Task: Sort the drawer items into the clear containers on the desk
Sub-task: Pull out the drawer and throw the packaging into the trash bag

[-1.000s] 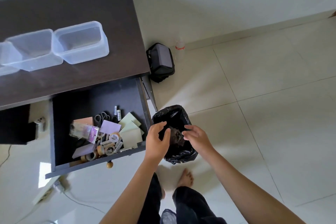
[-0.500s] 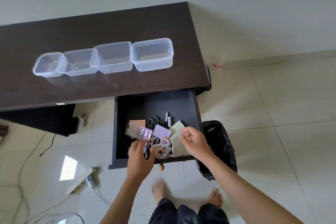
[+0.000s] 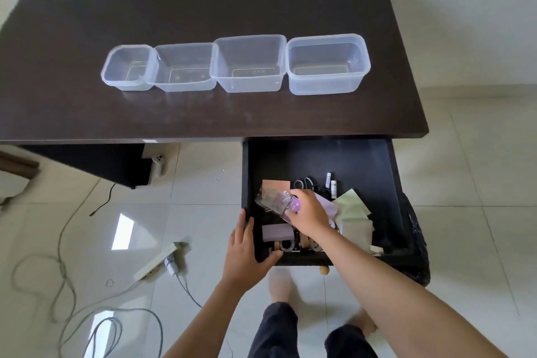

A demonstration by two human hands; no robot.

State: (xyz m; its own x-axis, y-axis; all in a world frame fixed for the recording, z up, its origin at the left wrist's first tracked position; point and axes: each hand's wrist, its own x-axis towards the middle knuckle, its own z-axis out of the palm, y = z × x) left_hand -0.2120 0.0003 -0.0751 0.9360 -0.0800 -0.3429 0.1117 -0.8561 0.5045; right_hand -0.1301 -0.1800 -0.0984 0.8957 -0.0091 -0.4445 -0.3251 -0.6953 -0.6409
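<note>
Several clear containers stand in a row on the dark desk, all empty. Under the desk's right end the drawer is pulled out. It holds scissors, two small white tubes, purple and pale green note pads, tape rolls and a clear plastic packet with a purple end. My right hand grips that packet inside the drawer. My left hand rests on the drawer's front left corner, fingers spread over its edge.
A black bin bag stands on the tiled floor just right of the drawer. Cables and a white power strip lie on the floor at the left. My legs and feet are below the drawer.
My view swung left from the bin bag to the desk and drawer. My right hand moved into the drawer and closed on the clear packet; my left hand came to the drawer's front corner.
</note>
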